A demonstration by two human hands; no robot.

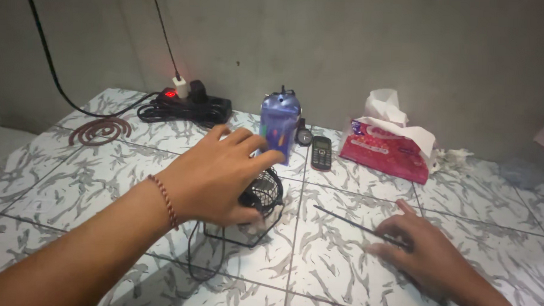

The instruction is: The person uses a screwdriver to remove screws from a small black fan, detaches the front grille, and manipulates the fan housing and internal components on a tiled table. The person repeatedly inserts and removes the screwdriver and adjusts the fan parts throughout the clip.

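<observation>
My left hand [220, 175] rests over a small black wire-caged fan [264, 192] on a white base, fingers curled around its top. A thin black cord [191, 256] runs from the fan toward me. My right hand [422, 246] lies flat on the tiled floor, its fingers touching a thin dark stick [348, 221] that lies at a slant. A beaded bracelet [165, 200] circles my left wrist.
A blue-purple pouch [279, 126], a small watch [303, 135] and a black mobile phone [321, 153] lie behind the fan. A red tissue pack [383, 154] sits to the right. A power strip [189, 105] with plugs and a brown coil [101, 131] are at the back left by the wall.
</observation>
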